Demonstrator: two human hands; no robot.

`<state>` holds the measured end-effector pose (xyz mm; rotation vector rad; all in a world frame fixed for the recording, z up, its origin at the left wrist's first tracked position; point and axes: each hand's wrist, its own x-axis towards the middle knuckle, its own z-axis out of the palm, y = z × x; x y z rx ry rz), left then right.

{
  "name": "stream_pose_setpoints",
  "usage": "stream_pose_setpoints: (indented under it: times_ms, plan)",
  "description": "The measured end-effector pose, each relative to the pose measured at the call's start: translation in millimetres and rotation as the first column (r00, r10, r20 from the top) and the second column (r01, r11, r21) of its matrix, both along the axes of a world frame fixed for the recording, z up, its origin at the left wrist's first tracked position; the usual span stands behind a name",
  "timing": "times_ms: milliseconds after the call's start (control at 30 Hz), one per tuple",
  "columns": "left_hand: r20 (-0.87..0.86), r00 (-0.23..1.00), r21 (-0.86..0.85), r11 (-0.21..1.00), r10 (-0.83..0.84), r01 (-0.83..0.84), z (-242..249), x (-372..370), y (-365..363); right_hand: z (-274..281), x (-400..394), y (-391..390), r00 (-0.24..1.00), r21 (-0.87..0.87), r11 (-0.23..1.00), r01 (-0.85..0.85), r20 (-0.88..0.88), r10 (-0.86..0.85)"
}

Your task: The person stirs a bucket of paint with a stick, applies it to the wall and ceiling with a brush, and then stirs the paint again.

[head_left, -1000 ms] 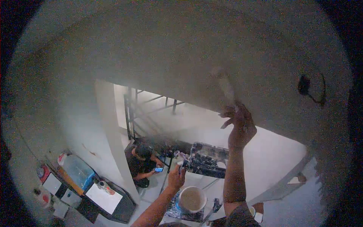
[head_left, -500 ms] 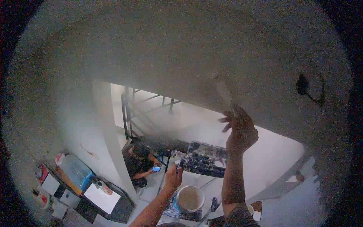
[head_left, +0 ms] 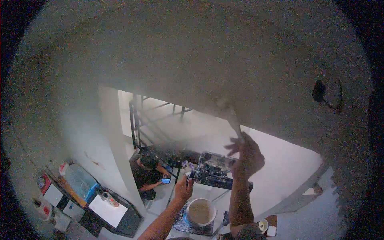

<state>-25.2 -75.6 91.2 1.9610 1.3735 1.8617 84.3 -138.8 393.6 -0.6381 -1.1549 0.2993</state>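
My right hand [head_left: 249, 155] is raised at right of centre, closed on the handle of a blurred spatula-like tool [head_left: 234, 121], with some fingers spread. The tool's upper end is at the grey overhead surface [head_left: 192, 52]. Lower and to the left, my left hand [head_left: 184, 189] is closed round a small tool [head_left: 189, 173] with a pale, stained end; its exact shape is unclear. Below my hands stands a round white bucket [head_left: 201, 212] with beige contents.
A paint-stained dark platform [head_left: 216, 170] lies beyond my hands. Another person [head_left: 149, 170] sits low at left with a lit phone [head_left: 165, 181]. Dark metal railings [head_left: 138, 120] rise behind. Cluttered items, including a white sheet [head_left: 108, 210], lie lower left. A dark cable [head_left: 320, 91] hangs upper right.
My right hand and its tool have moved down and slightly left, showing more of the tool. My left hand has barely moved.
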Motion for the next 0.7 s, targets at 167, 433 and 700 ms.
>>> stream_pose_setpoints:
  times_ms: [167,433,700]
  plan:
    - [0.117,0.991,-0.245,0.965,-0.069,0.096,-5,0,1,9,-8,-3,1.000,0.121,0.993,-0.015,0.023,0.013]
    - [0.062,0.997,-0.174,0.983,-0.042,0.052,-5,0,0,67,-17,16,0.985,0.320,0.945,-0.067,0.169,0.012]
    - [-0.033,0.996,-0.031,0.996,0.081,-0.082,-31,3,13,144,-66,42,0.892,0.216,0.912,-0.348,0.375,0.251]
